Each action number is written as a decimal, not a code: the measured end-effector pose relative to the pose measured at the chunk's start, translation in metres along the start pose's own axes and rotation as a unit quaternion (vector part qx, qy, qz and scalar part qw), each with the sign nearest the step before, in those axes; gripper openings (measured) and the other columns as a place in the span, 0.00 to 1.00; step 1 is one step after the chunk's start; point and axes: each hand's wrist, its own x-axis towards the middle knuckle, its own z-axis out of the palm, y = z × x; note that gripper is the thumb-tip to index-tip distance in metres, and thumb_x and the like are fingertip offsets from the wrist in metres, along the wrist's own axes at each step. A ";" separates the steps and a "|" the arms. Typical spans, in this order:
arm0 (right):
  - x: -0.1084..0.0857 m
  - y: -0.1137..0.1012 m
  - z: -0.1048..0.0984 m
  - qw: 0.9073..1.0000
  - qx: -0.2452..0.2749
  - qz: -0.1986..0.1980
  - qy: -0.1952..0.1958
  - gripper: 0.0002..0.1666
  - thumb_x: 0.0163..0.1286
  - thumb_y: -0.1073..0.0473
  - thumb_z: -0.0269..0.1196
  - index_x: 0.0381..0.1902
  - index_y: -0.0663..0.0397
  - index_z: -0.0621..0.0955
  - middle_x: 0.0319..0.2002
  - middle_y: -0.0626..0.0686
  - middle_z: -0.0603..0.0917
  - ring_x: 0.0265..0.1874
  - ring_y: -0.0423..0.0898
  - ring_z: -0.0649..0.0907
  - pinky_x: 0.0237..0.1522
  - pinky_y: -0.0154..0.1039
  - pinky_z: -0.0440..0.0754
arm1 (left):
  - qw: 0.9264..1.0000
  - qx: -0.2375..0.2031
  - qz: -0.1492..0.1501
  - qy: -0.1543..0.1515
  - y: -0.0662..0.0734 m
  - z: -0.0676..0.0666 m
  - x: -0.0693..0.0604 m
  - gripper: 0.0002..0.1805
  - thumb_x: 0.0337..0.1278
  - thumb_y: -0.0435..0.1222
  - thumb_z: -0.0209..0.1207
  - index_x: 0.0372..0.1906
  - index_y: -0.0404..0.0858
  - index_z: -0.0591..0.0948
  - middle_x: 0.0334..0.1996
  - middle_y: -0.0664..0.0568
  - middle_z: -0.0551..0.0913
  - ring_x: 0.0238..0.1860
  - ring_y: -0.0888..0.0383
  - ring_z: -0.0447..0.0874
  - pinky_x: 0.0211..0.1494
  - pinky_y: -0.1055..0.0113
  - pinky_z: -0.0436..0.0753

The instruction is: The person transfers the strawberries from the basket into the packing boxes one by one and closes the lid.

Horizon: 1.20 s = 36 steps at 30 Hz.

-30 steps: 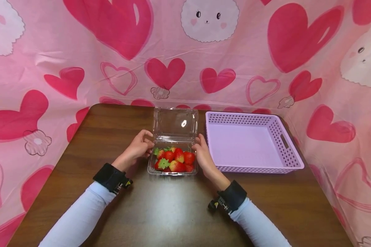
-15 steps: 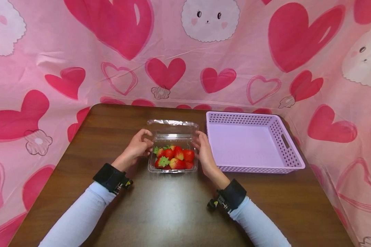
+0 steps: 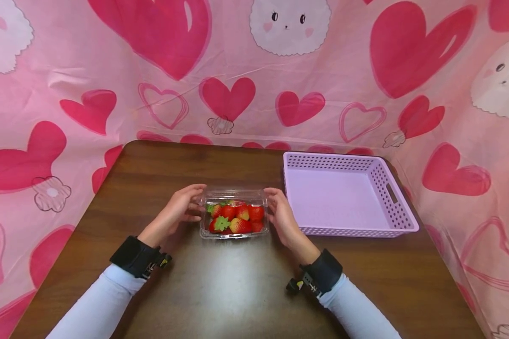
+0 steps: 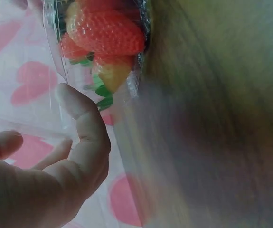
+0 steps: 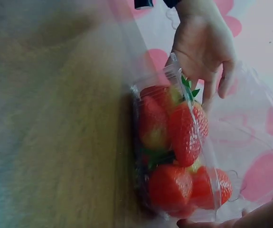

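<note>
A clear plastic clamshell box (image 3: 234, 237) of strawberries (image 3: 241, 226) stands on the dark wooden table. Its hinged lid (image 3: 236, 193) leans forward over the back of the fruit, tilted and apart from the front rim. At the box's left side is my left hand (image 3: 180, 209), its loosely bent fingers by the lid's corner; the left wrist view shows a fingertip against the plastic edge. My right hand (image 3: 282, 214) lies along the right side, fingers extended toward the lid's other corner. Both hands are relaxed, and neither grips the box firmly. The right wrist view shows most of the right hand cut off.
To the right of the box stands a lilac plastic basket (image 3: 335, 200) with perforated walls and nothing in it. Pink cloth (image 3: 233, 106) printed with hearts hangs behind and beside the wooden table (image 3: 229, 292). Black wrist straps hold small cameras.
The lid has swung from upright down and forward toward the strawberries. Both hands have moved slightly nearer with it, the left one drawing back a little leftward. The basket has not moved.
</note>
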 end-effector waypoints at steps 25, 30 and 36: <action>-0.005 0.012 -0.002 1.000 -0.022 -0.013 -0.018 0.36 0.79 0.70 0.47 0.82 0.65 0.56 0.81 0.66 0.58 0.80 0.59 0.60 0.76 0.58 0.59 | 0.994 0.064 0.060 -0.065 -0.019 -0.001 -0.007 0.42 0.72 0.27 0.55 0.85 0.34 0.50 0.71 0.29 0.66 0.61 0.35 0.78 0.55 0.53 0.85; -0.011 0.016 -0.008 0.998 -0.050 0.007 -0.041 0.42 0.72 0.72 0.48 0.83 0.64 0.54 0.80 0.66 0.59 0.78 0.61 0.63 0.73 0.56 0.66 | 0.994 0.087 0.031 -0.053 -0.017 0.002 -0.013 0.38 0.76 0.30 0.54 0.83 0.30 0.53 0.47 0.36 0.76 0.38 0.48 0.81 0.37 0.59 0.88; -0.015 0.019 -0.016 0.990 -0.121 0.031 -0.072 0.51 0.61 0.72 0.54 0.84 0.59 0.54 0.74 0.68 0.65 0.66 0.62 0.72 0.60 0.51 0.77 | 0.992 0.094 0.014 -0.083 -0.020 -0.001 -0.015 0.35 0.78 0.32 0.51 0.82 0.29 0.54 0.42 0.39 0.76 0.30 0.50 0.82 0.32 0.61 0.86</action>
